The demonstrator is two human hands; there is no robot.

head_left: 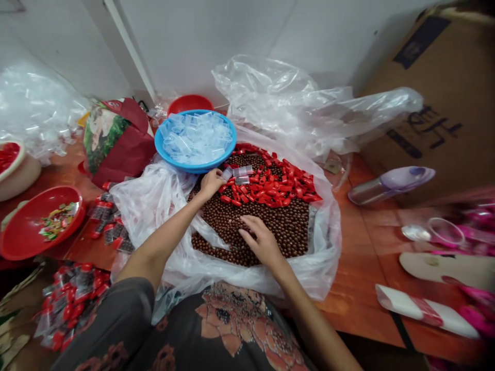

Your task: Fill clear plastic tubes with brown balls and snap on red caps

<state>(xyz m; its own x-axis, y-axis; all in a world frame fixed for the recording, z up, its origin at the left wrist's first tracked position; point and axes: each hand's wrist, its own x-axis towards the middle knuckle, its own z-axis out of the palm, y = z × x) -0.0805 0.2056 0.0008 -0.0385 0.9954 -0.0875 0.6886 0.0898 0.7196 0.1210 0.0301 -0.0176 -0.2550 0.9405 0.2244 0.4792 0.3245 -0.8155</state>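
A pile of small brown balls (270, 226) lies in an open clear plastic bag (154, 201) on the floor, with a heap of red caps (278, 183) at its far side. My left hand (212, 181) is closed on a small clear tube (227, 173) at the pile's far left edge; two more clear tubes (243, 174) lie just beside it. My right hand (260, 238) rests palm down on the brown balls, fingers bent into them. A blue bowl (195, 166) of clear tubes stands just beyond my left hand.
A red bowl (23, 232) with coloured bits sits at the left, and filled red-capped tubes (69, 304) are heaped near my left knee. A red printed bag (116, 139), crumpled clear plastic (294, 103), a cardboard box (444, 103), a purple-lidded bottle (390, 184) and sandals (444, 268) surround the bag.
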